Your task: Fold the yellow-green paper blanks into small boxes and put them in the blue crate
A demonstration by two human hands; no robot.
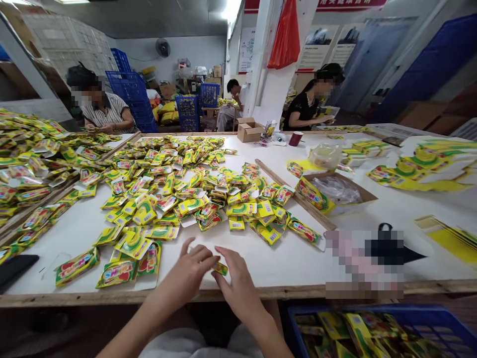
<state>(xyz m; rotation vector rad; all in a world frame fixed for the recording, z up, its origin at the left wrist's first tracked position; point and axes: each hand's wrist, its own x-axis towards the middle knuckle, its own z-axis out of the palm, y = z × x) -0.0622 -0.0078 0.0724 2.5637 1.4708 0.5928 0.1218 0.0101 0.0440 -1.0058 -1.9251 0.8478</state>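
Note:
A small yellow-and-green printed carton [220, 268] is held end-on between both hands, just above the table's front edge. My right hand [238, 283] pinches it between thumb and fingers. The fingers of my left hand [190, 271] are bent together against its other side, with the thumb raised; part of the grip is hidden. Beyond my hands lies a loose pile of similar cartons [190, 205], some with white end flaps sticking out. Several flat-lying cartons [118, 273] are near my left forearm.
A wooden strip [294, 194] divides the white table [261, 268]. Right of it stand an open box with plastic bags [339, 191] and flat printed card sheets [421, 166]. A blue crate [439, 318] of cartons is below right. Other people [112, 112] sit across the table.

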